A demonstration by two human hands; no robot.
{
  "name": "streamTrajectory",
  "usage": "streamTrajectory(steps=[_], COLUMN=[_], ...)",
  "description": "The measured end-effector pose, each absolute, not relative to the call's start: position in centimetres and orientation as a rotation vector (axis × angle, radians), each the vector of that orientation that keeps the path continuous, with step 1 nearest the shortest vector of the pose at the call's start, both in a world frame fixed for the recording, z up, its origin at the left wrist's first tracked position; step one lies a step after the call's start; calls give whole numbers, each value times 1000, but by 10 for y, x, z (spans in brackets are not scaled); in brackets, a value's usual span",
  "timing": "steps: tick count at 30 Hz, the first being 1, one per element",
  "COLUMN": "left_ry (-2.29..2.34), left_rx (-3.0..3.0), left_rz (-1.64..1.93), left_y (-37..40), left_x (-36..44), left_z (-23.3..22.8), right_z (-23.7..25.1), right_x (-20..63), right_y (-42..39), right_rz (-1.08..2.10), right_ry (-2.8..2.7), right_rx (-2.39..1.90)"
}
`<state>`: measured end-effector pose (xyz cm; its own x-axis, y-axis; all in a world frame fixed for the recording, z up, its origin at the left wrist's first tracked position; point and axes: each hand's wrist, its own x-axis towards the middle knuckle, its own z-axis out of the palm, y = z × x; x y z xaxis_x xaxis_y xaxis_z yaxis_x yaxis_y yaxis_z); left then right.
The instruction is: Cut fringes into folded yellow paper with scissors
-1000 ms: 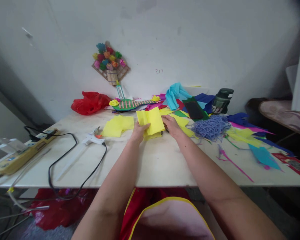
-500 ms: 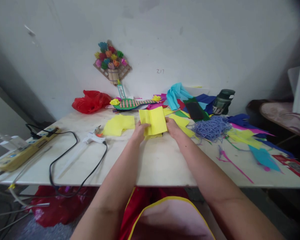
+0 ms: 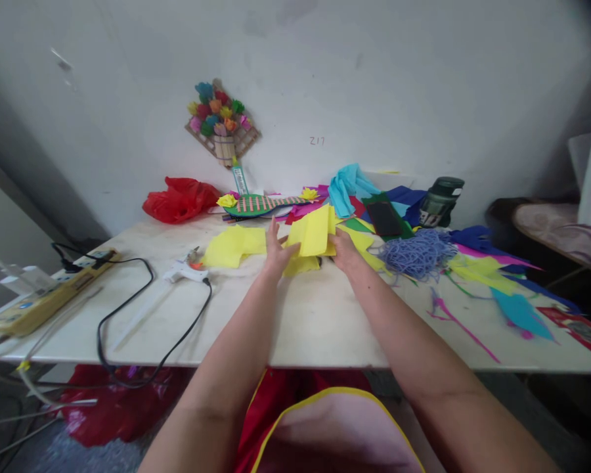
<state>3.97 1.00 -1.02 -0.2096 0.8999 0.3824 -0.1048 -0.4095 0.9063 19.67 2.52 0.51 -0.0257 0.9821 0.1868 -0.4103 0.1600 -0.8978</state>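
Note:
A folded piece of yellow crepe paper (image 3: 311, 233) stands raised above the middle of the table, its layers partly fanned on the right. My right hand (image 3: 343, 251) grips it by the right edge, with some fingertips hidden behind the paper. At the left edge is my left hand (image 3: 276, 253), fingers spread upward and thumb pointing at the paper; whether the thumb touches it I cannot tell. Just below lies another bit of yellow paper (image 3: 300, 265). To the left a flat yellow crepe sheet (image 3: 234, 246) rests on the table.
A white glue gun (image 3: 184, 270) with a black cord lies left, near a power strip (image 3: 54, 289). Behind are a red plastic bag (image 3: 180, 200) and a green woven racket shape (image 3: 256, 205). Rightward are a phone (image 3: 384, 217), tangled purple string (image 3: 418, 253) and a dark bottle (image 3: 440, 200).
My left hand has let go of the paper's left side and spread its fingers. The folded yellow paper has shifted right and closed up, still in my right hand.

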Motion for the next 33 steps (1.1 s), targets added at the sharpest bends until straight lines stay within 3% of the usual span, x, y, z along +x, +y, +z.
streamTrajectory(steps=[7, 15, 33], left_ry=[1053, 1016, 778], left_rx=[1564, 1315, 897], left_rz=[1575, 1371, 1444], left_y=[11, 6, 5], left_x=[35, 40, 36], left_z=[-7, -14, -8], right_z=[4, 5, 17], right_x=[196, 196, 202], right_y=[26, 22, 19], right_rz=[1206, 1121, 1226], right_ry=[-1042, -1170, -920], right_rx=[-740, -728, -549])
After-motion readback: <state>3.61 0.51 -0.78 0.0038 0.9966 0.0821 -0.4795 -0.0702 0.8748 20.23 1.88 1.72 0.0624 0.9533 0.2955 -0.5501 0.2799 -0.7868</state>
